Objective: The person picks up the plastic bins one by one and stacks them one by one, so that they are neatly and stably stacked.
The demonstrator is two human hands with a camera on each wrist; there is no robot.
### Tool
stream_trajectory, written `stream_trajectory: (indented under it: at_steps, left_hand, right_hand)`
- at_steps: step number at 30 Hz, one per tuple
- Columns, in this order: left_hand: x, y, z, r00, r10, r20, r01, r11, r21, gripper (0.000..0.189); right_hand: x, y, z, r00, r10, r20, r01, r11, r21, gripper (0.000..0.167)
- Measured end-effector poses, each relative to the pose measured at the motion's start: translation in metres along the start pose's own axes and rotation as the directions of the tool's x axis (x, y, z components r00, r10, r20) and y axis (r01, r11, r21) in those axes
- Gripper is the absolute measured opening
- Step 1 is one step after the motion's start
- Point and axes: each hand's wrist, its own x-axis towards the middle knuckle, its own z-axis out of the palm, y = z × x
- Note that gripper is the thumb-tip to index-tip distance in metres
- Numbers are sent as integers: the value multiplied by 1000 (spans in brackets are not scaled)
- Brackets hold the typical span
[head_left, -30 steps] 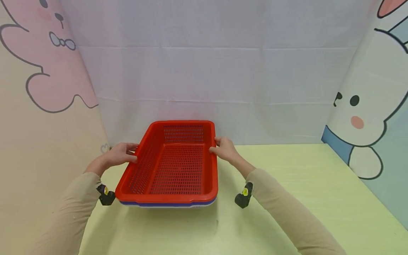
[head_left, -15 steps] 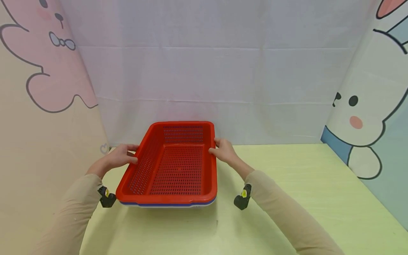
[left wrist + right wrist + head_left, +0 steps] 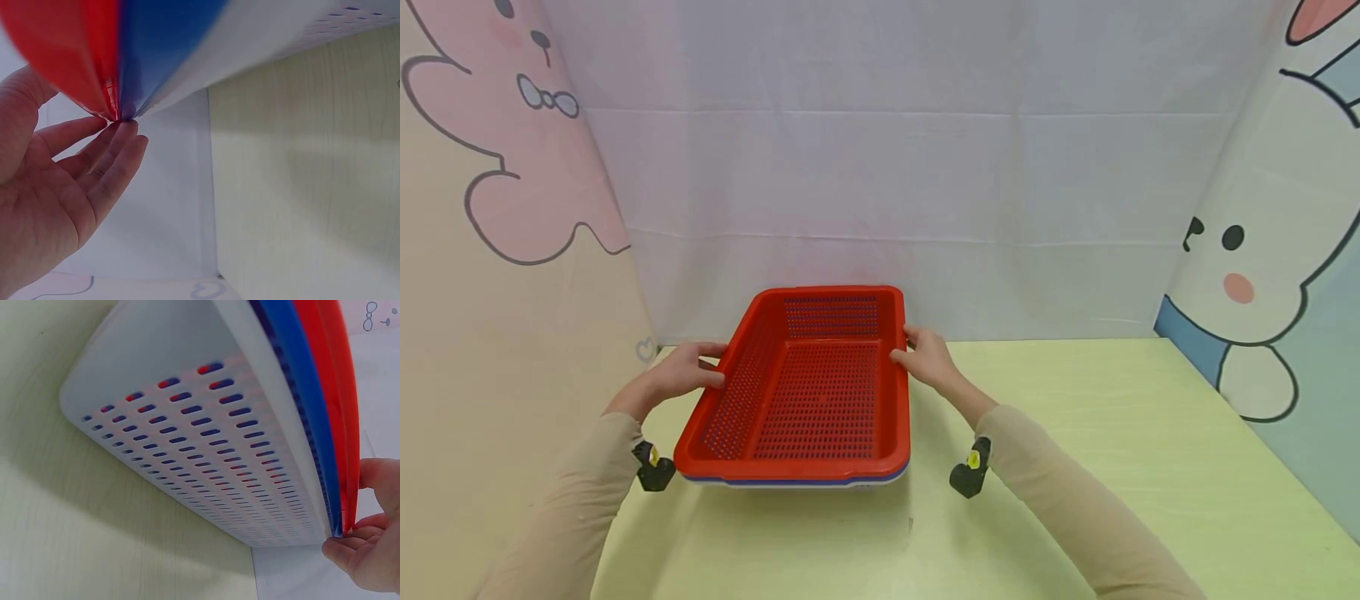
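Observation:
A red perforated plastic basket (image 3: 793, 470) lies nested on top of a blue basket (image 3: 304, 378) and a white basket (image 3: 156, 347), their rims stacked together. My left hand (image 3: 679, 371) grips the left side of the stack, thumb over the red rim. In the left wrist view, its fingertips press up under the rims. On the opposite side my right hand (image 3: 929, 357) holds the stack the same way, thumb on the red rim and fingers curled beneath, as the right wrist view shows. No items show inside the red basket.
The baskets are over the left part of a pale green-yellow table (image 3: 1112, 433). Behind them hangs a white sheet (image 3: 955, 183). Side walls carry cartoon animals, a pink one (image 3: 542, 200) at left and a white rabbit (image 3: 1262, 250) at right.

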Motion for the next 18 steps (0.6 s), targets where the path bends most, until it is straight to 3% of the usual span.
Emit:
stream_trajectory:
  at_steps: [8, 14, 18]
  left_hand:
    - [1, -5, -1, 999, -25, 25, 26, 999, -39, 59]
    - [-3, -5, -3, 999, -41, 27, 41, 999, -6, 61]
    - [-5, -8, -4, 999, -43, 32, 42, 999, 29, 65]
  right_hand:
    - [-2, 6, 2, 999, -21, 26, 19, 997, 75, 50]
    - [-3, 10, 3, 998, -52, 42, 48, 994, 102, 50]
    - [-7, 11, 3, 1000, -16, 21, 14, 994, 107, 52]
